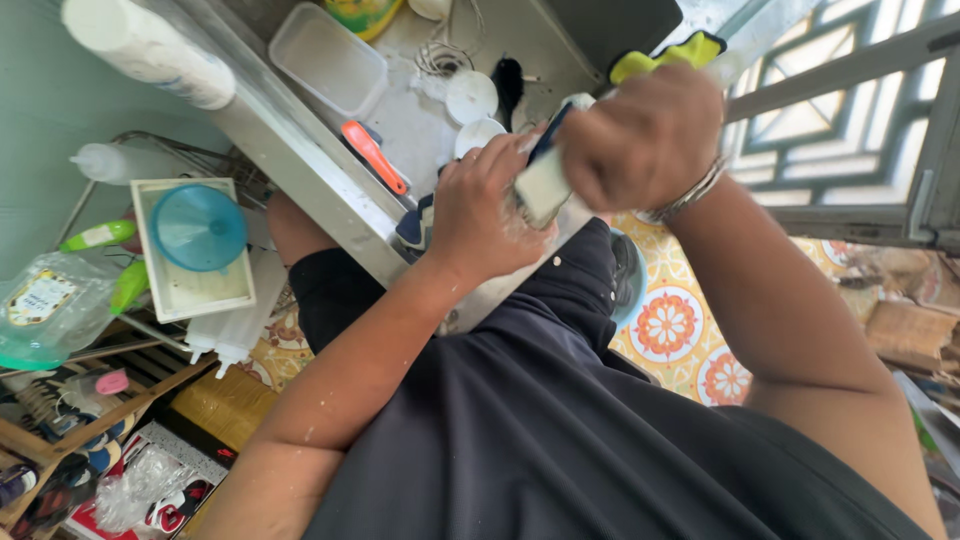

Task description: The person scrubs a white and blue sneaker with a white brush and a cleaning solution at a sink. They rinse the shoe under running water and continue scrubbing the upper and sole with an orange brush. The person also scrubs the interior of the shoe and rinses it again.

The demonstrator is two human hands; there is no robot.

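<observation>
As the head camera looks steeply down over a dark shirt, both hands meet above the edge of a steel counter.

Left hand [487, 212]: curled shut around something small and whitish at the counter's edge; the hand hides what it is, and the fingers look wet or soapy.
Right hand [645, 135]: clenched around a pale block with a dark strip [545, 175], perhaps a sponge or brush; a metal bracelet [690, 195] sits at the wrist.
Key relation: the pale block lies between the two hands, touching both; its long axis runs from near-left to far-right, tilted up toward the right hand. The right hand grips its upper end, the left hand presses against its lower end. The left hand is nearer the counter.
Counter [300, 150]: steel, slanting across the view.
On counter, far: clear plastic tub [328, 60], orange-handled tool [375, 157], two round white lids [471, 97], a dark brush [509, 85].
Behind right hand: yellow-green item [665, 55], partly hidden.
Left of counter: white tray holding a blue funnel [198, 228], clear squeeze bottles [115, 162], a wire rack.
Floor: patterned orange tiles [668, 325].
</observation>
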